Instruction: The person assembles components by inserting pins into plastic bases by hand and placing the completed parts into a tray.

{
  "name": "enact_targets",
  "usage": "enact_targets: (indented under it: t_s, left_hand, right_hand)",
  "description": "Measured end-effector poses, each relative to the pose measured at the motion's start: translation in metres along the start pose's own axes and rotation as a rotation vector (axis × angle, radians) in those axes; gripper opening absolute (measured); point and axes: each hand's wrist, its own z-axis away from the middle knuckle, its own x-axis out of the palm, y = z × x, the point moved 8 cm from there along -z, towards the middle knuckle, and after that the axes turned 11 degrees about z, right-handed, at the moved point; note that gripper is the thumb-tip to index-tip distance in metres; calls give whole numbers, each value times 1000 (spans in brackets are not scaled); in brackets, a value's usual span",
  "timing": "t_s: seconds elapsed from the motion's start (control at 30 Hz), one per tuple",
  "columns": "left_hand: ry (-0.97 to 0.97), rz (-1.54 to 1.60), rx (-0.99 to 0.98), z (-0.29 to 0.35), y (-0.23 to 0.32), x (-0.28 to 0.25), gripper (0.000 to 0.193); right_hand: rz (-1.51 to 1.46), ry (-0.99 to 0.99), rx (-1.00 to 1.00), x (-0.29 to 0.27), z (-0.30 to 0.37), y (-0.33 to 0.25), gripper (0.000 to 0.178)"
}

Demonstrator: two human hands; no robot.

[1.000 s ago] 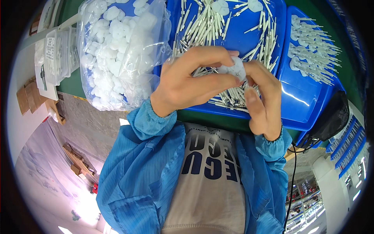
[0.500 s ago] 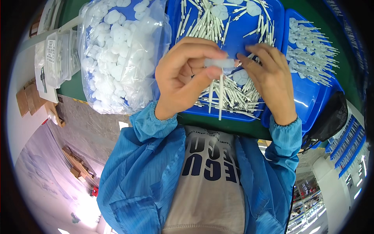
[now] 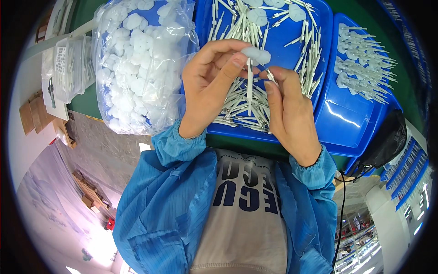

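Note:
My left hand (image 3: 205, 89) pinches a translucent white lobed plastic disc (image 3: 258, 55) between thumb and fingers, tilted above the middle blue tray (image 3: 284, 49). From the disc a thin white stick (image 3: 250, 91) hangs downward. Close by on the right, my right hand (image 3: 294, 116) grips a thin white stick (image 3: 271, 76) between thumb and index finger, its tip just below the disc and apart from it. Many loose white sticks (image 3: 310, 68) lie in the tray under both hands. At its far side several similar discs (image 3: 297, 13) rest among the sticks.
At the left stands a clear plastic bag (image 3: 137, 68) full of white discs. The right blue tray (image 3: 342, 114) holds discs fitted with several sticks (image 3: 365, 61). A black mesh pouch (image 3: 388, 141) lies beside it. Clear plastic boxes (image 3: 70, 68) sit at the far left.
My right hand has come nearer and left, and now pinches a stick. The left hand has turned the disc so its face shows more. The right tray has shifted slightly nearer.

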Motion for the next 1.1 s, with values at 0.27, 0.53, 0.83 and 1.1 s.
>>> enact_targets:
  t_s: [0.27,0.53,0.83,1.1]
  left_hand:
    - [-29,31,-26,3,-3,2,24]
    - [-44,68,-65,5,-4,6,23]
    - [-108,48,3,5,1,10,20]
    - [-136,-177,100,5,12,18,25]
  right_hand:
    - [146,92,-17,-7,2,-3,10]
    - [55,90,64,-9,2,-7,13]
    - [49,21,81,-14,-1,-9,6]
    - [28,8,-50,-16,-6,-10,8]
